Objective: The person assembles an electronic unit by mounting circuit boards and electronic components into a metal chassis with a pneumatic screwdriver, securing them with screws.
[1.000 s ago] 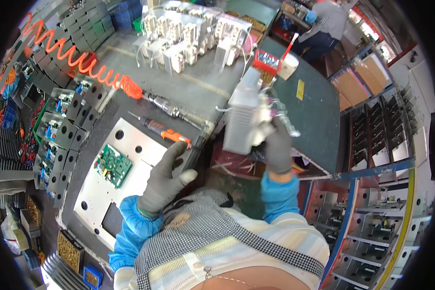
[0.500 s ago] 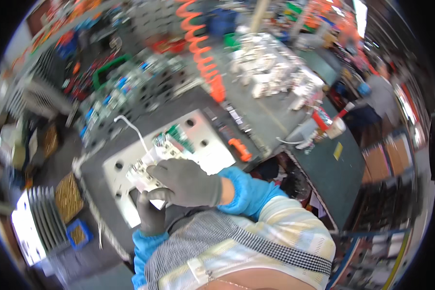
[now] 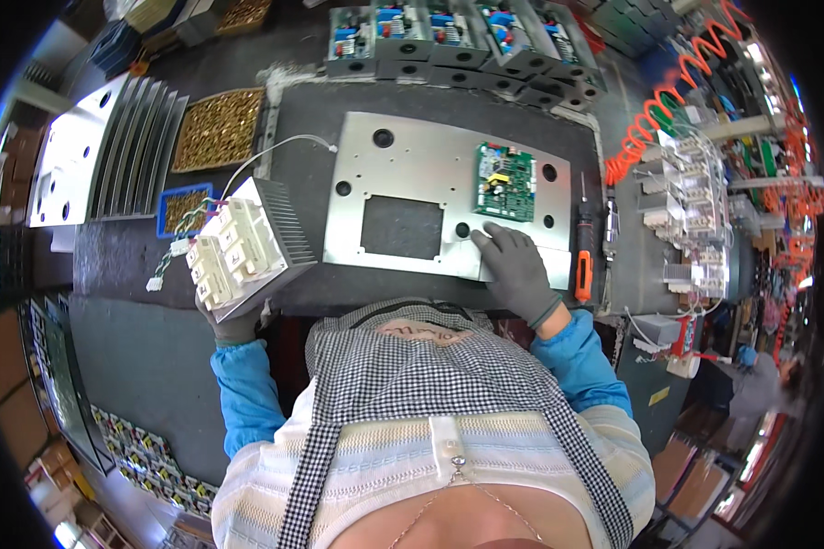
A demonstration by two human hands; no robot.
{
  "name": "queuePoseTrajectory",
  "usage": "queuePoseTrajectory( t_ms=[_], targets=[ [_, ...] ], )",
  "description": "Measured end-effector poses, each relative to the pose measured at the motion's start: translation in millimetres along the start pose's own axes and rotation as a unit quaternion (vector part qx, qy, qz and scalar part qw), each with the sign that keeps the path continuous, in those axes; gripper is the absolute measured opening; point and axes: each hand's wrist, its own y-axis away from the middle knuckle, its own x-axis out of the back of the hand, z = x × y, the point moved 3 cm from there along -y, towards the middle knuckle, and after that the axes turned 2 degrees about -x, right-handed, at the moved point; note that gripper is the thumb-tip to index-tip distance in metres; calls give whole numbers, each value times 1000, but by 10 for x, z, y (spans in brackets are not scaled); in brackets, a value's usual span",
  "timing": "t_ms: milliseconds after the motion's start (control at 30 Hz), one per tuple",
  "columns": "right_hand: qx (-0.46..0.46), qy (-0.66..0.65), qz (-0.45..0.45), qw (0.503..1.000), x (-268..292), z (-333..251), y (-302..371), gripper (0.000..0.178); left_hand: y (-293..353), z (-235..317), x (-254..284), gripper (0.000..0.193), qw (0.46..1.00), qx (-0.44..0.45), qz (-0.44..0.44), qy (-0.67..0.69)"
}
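My left hand (image 3: 235,326), in a grey glove, grips a finned heatsink unit (image 3: 286,229) from below, left of the metal plate. White terminal blocks (image 3: 233,240) sit on its face, and wires with white connectors hang off it; most of the left fingers are hidden beneath. A silvery metal plate (image 3: 412,165) with a rectangular cutout lies flat on the dark mat. On the plate's right part rests a green circuit board (image 3: 513,194). My gloved right hand (image 3: 519,274) lies at the plate's lower right, fingers extended just below the board, holding nothing visible.
A black-and-orange electric screwdriver (image 3: 584,252) lies right of the plate, near a coiled orange hose (image 3: 645,128). A tray of brass-coloured screws (image 3: 218,133), a blue box (image 3: 181,212) and stacked metal plates (image 3: 87,151) stand left. Assembled units (image 3: 453,46) line the back.
The heatsink unit has gone from above the plate to its left, in my left hand. My right hand has left the unit and come to the plate's right side. The view has turned.
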Motion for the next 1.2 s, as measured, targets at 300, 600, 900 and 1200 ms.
queuePoseTrajectory(
  t_ms=[300,600,900,1200],
  targets=[
    [6,-48,203,978,239,127,96,50,-87,-68,185,56,931,96,24,351],
    [-61,-113,258,958,577,44,286,48,-357,1170,-246,78,293,303,-213,881],
    [-9,-83,283,955,399,32,281,40,-828,1768,-322,46,490,191,-334,782],
    [9,-104,236,966,425,36,190,48,-1859,1211,994,53,842,179,10,509]
  ],
)
